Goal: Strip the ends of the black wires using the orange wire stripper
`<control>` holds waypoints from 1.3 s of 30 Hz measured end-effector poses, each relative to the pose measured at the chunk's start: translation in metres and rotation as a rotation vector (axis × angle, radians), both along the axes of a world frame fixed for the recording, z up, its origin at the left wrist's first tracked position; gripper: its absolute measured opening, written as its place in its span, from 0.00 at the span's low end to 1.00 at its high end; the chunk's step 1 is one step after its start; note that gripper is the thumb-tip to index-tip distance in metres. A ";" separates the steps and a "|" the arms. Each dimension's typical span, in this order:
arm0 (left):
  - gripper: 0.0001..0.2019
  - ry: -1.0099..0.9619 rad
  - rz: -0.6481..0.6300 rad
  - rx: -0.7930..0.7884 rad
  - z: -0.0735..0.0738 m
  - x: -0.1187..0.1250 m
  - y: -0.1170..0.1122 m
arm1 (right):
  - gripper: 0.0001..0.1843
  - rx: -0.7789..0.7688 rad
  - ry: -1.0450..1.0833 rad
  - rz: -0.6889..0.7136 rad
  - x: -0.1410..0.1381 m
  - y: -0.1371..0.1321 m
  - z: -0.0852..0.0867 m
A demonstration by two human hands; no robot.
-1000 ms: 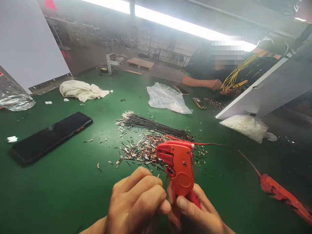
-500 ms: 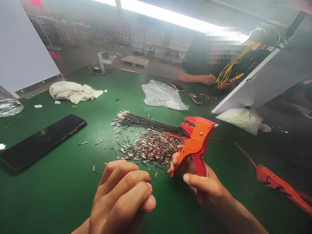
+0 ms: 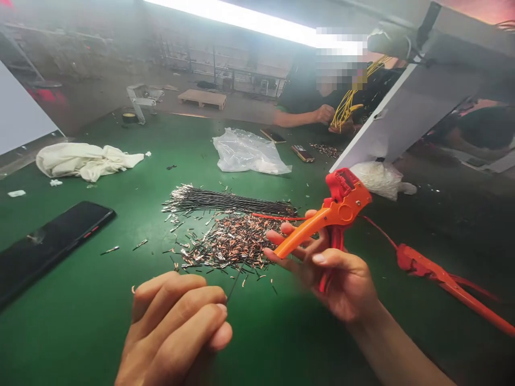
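My left hand (image 3: 177,321) is closed in a pinch in the lower middle, with a thin black wire (image 3: 236,283) sticking out past its fingertips toward the pile. In my right hand (image 3: 346,284) rests a red and orange wire stripper (image 3: 308,231), its head tilted up and to the right. The fingers lie loosely along its handles. Beyond both hands is a heap of short wire scraps (image 3: 241,241), copper and black. Behind the heap lies a bundle of black wires (image 3: 229,200) with silvery ends at the left.
A second red wire stripper (image 3: 430,271) lies at the right. A black phone (image 3: 60,246) and white cloth (image 3: 86,161) are on the left. A clear plastic bag (image 3: 249,151) lies behind the bundle. Across the table a co-worker's hand (image 3: 324,114) is near yellow wires (image 3: 346,107).
The wire stripper has turned in my right hand and leans further right, and the right fingers have loosened. The black wire now shows at my left fingertips. The whole view has shifted to the right.
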State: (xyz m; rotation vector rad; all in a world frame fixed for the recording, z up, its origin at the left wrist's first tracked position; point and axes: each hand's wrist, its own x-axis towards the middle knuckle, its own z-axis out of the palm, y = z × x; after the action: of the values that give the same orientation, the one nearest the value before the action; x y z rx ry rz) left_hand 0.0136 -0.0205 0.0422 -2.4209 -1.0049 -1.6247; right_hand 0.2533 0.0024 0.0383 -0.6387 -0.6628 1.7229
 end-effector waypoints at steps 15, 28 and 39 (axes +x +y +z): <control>0.02 0.044 -0.029 0.029 -0.004 -0.012 0.002 | 0.15 -0.101 -0.146 0.181 -0.037 -0.012 -0.026; 0.12 -0.053 0.064 0.095 -0.010 0.002 -0.004 | 0.15 -0.207 -0.087 0.291 -0.040 -0.014 -0.033; 0.10 -0.037 0.102 0.125 -0.004 -0.004 -0.002 | 0.17 0.013 0.079 0.478 -0.044 -0.023 -0.047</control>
State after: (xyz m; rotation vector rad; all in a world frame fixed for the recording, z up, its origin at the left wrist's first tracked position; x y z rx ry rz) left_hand 0.0101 -0.0226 0.0386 -2.2305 -0.9833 -1.6511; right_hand 0.2095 -0.0211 -0.0084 -0.4190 -0.8155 2.1692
